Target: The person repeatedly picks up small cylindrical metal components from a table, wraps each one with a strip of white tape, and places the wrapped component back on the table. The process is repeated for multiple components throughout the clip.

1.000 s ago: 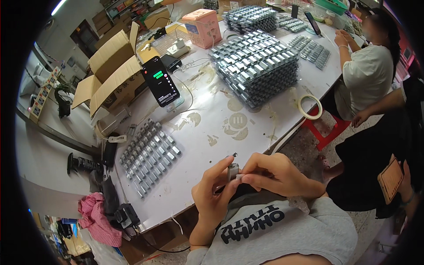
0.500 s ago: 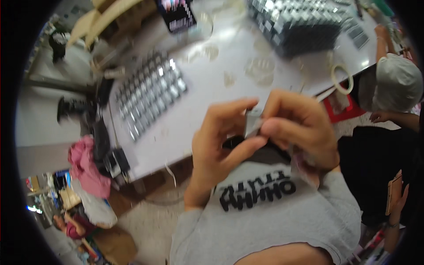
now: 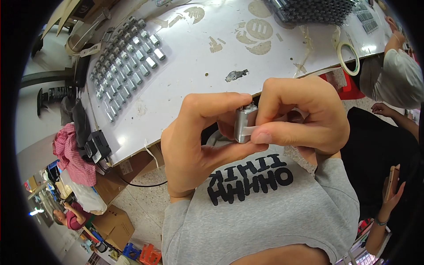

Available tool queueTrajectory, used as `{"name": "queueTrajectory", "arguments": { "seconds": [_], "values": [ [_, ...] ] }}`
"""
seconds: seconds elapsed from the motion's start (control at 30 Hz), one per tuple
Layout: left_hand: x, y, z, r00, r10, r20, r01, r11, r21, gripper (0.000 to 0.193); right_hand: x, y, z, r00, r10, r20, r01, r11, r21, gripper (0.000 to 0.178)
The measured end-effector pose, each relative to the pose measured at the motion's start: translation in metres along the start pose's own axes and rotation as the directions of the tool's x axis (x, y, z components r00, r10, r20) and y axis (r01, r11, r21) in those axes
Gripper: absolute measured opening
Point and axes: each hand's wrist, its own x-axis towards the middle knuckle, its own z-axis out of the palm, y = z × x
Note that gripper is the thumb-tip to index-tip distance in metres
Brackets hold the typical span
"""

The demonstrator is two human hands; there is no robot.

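Note:
In front of my chest, my left hand (image 3: pixel 187 139) grips a small silver metal motor (image 3: pixel 242 124) by its two ends, index finger on top and thumb underneath. The motor stands nearly upright, with small terminals at its upper end. My right hand (image 3: pixel 311 119) is closed beside it, thumb and bent index finger pinching a short strip of pale translucent tape (image 3: pixel 248 131). That strip lies against the motor's side near its lower end. The other fingers of my right hand are curled and partly hidden.
On the white table (image 3: pixel 190 66), a clear tray of similar motors (image 3: pixel 128 70) stands at left. A dark stack of trays (image 3: pixel 309 11) is at the back right. A tape roll (image 3: pixel 340 55) lies at the right edge. Co-workers sit at right, one holding a phone (image 3: pixel 391 183).
My view has shifted and sharpened, with the tray of motors now further up and left. Both hands stay together around the motor, and the tape strip now shows against its side.

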Motion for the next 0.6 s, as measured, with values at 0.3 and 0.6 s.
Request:
{"name": "queueTrajectory", "arguments": {
  "seconds": [0.3, 0.6],
  "values": [
    [0.0, 0.0, 0.002, 0.999, 0.035, -0.007, -0.034, 0.989, 0.145, 0.058, 0.003, 0.012, -0.001, 0.993, -0.119, -0.014, 0.116, 0.988, -0.103, 0.017],
    [0.008, 0.001, -0.003, 0.982, 0.162, 0.1, -0.183, 0.943, 0.278, 0.05, 0.009, 0.01, -0.006, 1.0, -0.017, -0.011, 0.015, 0.982, -0.19, 0.02]
  ]
}}
